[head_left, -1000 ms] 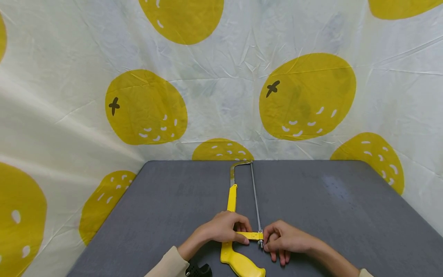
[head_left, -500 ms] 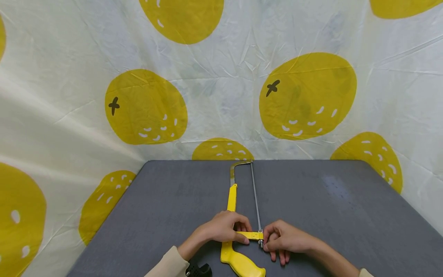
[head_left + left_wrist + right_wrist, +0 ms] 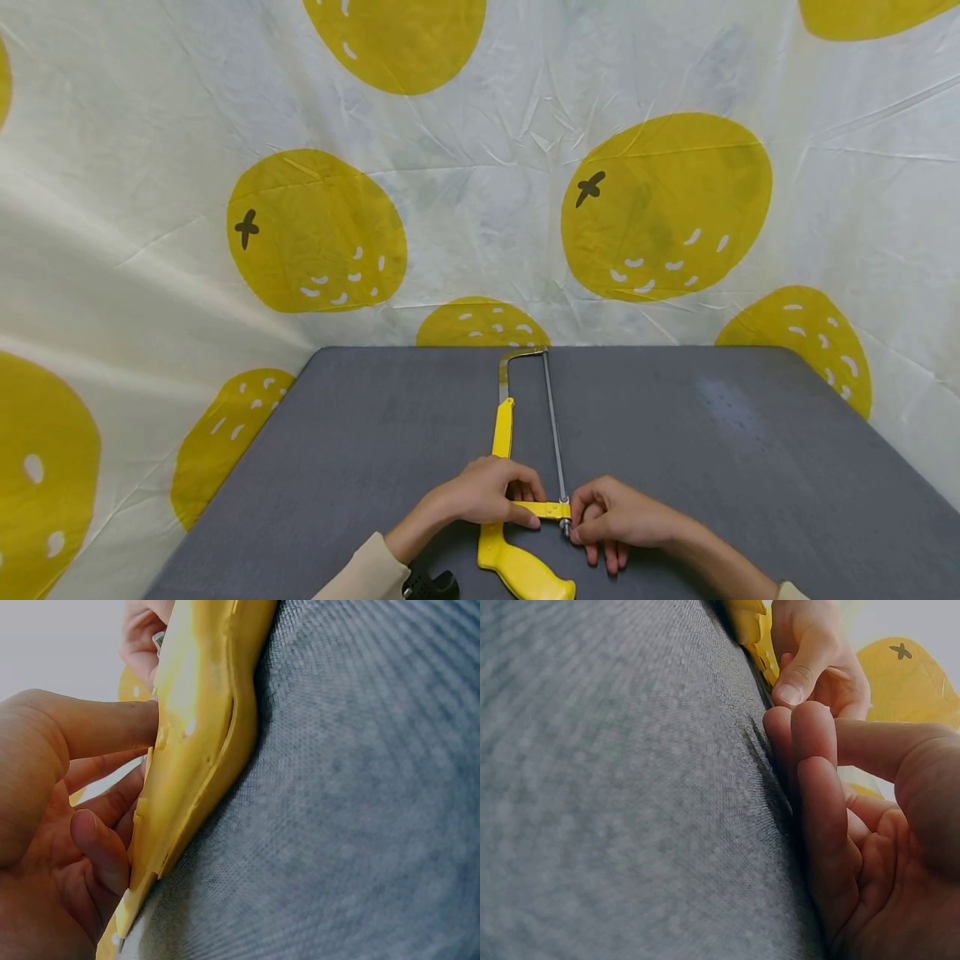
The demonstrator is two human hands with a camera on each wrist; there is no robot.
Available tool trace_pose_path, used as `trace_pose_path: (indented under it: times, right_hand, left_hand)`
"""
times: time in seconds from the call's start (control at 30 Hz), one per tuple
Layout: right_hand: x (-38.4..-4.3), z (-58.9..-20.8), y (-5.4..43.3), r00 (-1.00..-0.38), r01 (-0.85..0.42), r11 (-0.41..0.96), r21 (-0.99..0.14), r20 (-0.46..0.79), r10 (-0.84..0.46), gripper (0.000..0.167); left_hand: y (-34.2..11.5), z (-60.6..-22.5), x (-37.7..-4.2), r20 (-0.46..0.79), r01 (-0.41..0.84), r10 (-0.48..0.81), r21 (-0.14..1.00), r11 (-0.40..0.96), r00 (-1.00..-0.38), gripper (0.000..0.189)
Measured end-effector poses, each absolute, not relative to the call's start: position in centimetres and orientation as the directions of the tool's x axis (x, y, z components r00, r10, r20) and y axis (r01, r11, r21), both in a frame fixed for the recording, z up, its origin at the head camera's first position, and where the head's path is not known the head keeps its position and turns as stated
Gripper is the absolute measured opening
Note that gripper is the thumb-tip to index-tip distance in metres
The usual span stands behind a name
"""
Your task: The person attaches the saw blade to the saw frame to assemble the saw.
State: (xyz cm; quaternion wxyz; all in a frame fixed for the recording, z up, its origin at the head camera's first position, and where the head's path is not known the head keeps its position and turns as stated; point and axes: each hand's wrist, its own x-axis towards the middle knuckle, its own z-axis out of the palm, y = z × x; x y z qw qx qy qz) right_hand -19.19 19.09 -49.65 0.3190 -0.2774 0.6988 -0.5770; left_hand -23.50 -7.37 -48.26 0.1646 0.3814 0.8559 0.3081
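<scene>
A hacksaw (image 3: 531, 573) with a yellow handle and a metal front bow lies flat on the grey table, its blade (image 3: 555, 433) on the right side. My left hand (image 3: 489, 492) grips the yellow frame just above the handle, thumb and fingers around the short crossbar. In the left wrist view the yellow handle (image 3: 199, 712) runs past the left thumb. At the crossbar's right end sits a small metal wing nut (image 3: 566, 527). My right hand (image 3: 626, 518) pinches it between thumb and index finger; the other fingers are curled near the tabletop. In the right wrist view those fingers hide the nut.
The grey cloth-covered table (image 3: 720, 467) reaches back to a pale curtain (image 3: 480, 225) printed with yellow fruit. A black object (image 3: 431, 586) is by the left sleeve at the front edge of view.
The wing nut looks slightly turned, its wings showing narrower than a second ago. Both hands and the hacksaw stay in the same place.
</scene>
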Motion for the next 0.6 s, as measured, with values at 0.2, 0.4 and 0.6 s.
trace_pose_path:
  times: [0.2,0.4,0.6]
  right_hand:
    - [-19.22,-49.66,18.95,-0.657,-0.016,0.202,-0.979,-0.142,-0.741,0.016]
    - [-19.29,-49.53,19.02,-0.658,-0.018,0.204,-0.979,-0.142,-0.74,0.016]
    - [-19.35,-49.49,19.16,-0.659,-0.027,0.202,-0.979,-0.134,-0.74,0.015]
  left_hand:
    - [-7.37,-48.21,-23.46,-0.042,0.554,0.756,0.654,0.515,-0.654,0.014]
    - [-7.23,-47.92,-23.41,-0.045,0.547,0.749,0.655,0.522,-0.661,0.014]
    - [-7.1,-47.79,-23.33,-0.046,0.551,0.746,0.645,0.53,-0.664,0.014]
